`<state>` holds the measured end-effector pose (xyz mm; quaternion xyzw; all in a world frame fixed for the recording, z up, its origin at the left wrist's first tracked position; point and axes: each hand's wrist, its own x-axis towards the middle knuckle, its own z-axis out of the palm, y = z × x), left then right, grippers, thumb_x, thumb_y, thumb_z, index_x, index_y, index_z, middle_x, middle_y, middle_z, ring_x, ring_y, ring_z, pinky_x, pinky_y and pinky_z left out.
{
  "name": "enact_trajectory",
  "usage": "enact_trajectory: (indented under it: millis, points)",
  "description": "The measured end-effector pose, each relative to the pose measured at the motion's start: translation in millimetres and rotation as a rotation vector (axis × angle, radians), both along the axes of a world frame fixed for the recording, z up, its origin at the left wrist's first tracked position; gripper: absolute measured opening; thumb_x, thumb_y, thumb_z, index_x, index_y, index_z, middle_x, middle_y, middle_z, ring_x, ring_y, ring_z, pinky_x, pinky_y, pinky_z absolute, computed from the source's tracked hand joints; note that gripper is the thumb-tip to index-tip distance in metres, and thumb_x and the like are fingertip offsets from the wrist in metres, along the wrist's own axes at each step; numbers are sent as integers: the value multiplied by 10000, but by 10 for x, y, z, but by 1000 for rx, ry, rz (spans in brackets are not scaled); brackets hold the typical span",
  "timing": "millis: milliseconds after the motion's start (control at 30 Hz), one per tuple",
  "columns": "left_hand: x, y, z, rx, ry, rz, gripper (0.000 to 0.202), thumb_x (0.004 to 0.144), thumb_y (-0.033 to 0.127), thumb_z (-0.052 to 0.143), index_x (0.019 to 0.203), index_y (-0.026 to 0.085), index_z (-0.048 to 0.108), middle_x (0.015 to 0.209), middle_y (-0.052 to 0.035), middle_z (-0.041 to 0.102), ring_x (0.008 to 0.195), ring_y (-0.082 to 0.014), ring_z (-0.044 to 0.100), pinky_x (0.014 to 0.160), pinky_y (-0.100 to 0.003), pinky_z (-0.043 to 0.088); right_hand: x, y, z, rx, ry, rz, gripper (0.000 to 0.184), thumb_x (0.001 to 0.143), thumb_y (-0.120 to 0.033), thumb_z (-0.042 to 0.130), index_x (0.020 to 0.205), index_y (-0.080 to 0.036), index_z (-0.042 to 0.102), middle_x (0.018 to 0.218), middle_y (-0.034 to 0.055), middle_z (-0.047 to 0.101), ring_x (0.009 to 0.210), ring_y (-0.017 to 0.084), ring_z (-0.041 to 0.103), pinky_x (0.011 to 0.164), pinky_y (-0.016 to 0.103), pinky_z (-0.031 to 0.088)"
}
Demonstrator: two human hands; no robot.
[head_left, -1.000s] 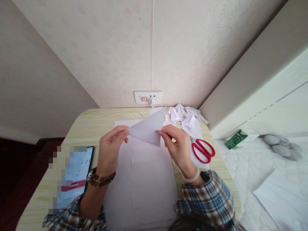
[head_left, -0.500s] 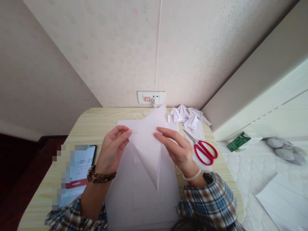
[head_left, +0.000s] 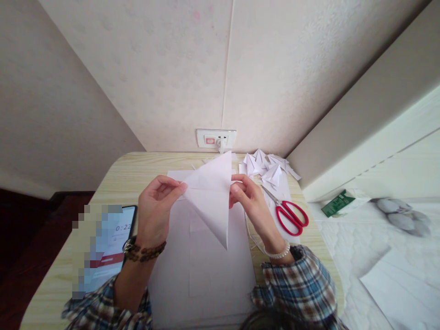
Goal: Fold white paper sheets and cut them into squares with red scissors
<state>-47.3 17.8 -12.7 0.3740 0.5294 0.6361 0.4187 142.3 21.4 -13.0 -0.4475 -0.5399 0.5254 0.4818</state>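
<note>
A white sheet of paper (head_left: 213, 197), folded into a triangle with points at top, left and bottom, is held up above the table. My left hand (head_left: 155, 204) pinches its left corner between thumb and fingers. At the long right edge, my right hand (head_left: 252, 201) has curled fingers against the paper, some of them partly hidden behind it. Beneath lies a larger white sheet (head_left: 220, 302) with a smaller rectangle of paper on it. Red-handled scissors (head_left: 290, 217) rest to the right of my right hand.
Several folded white paper pieces (head_left: 263, 165) are heaped at the table's back right. A phone (head_left: 117, 247) showing a timer lies left. The wall socket (head_left: 216, 139) holds a plug. Right of the table are a green and white box (head_left: 340, 204) and another paper sheet (head_left: 402, 288).
The paper has turned from a loose, partly opened shape into a flat triangle facing me. My right hand's fingers have curled in along its right edge; my left hand keeps its pinch.
</note>
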Motion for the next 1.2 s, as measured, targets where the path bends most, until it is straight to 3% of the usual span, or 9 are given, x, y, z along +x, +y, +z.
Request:
enact_trajectory:
  millis: [100,267,400,567,733,900,1033,1133,1200]
  points:
    - [9,-2,-14,33,34,3,189,588,177,792,635,231,617,689,17,603,724,-161,570,703,-279,477,9,0,24,-90,-1,45,335,761,-440,652,941,-203,499,545,-74,545,493,115,532,540,252,465]
    - [24,3,-34,59,96,18,175,619,182,776,649,210,607,671,37,584,685,-127,550,662,-238,456,3,-12,49,-85,93,102,394,814,-585,506,818,-192,532,617,-21,554,566,128,552,561,259,465]
    - [41,6,-27,79,84,29,181,617,164,773,715,199,625,715,49,589,713,-98,543,684,-201,444,-12,1,22,-114,-9,91,307,748,-451,664,677,-191,516,528,-53,514,500,102,487,514,223,395]
    - [81,-22,4,-72,-131,-150,255,654,193,753,887,200,649,768,33,634,712,-99,570,662,-197,449,-23,7,-23,-69,-66,19,261,791,-343,626,620,-189,502,512,-52,524,494,100,479,506,217,350]
    - [129,-46,18,-189,-205,-313,284,622,159,772,893,158,687,841,-13,705,797,-137,621,732,-226,488,-48,-7,-29,-50,-52,-5,234,797,-329,624,649,-186,514,526,-50,533,502,100,487,511,215,349]
    - [4,3,29,-192,-235,-153,174,567,198,817,647,142,672,616,16,667,571,-76,577,540,-150,460,-35,-27,-9,-10,-80,-39,260,821,-315,610,631,-183,490,504,-57,514,494,88,460,514,213,317]
    - [-114,38,42,-167,-279,-17,197,553,204,828,660,139,677,616,14,679,479,-29,513,483,-107,419,41,-8,0,38,-44,-107,290,833,-312,604,617,-191,453,487,-74,468,471,77,391,492,213,277]
    - [-71,12,54,-84,-294,-25,184,616,243,798,743,157,697,665,13,682,642,-82,606,634,-157,491,62,5,4,63,-42,-116,300,834,-317,603,612,-196,442,484,-77,454,467,77,378,485,211,273]
    - [-3,-24,54,-83,-275,-219,327,682,311,751,970,166,698,879,-41,717,834,-154,636,743,-243,511,32,-3,7,51,-74,-84,291,834,-324,597,616,-195,455,495,-70,470,475,82,404,489,210,289]
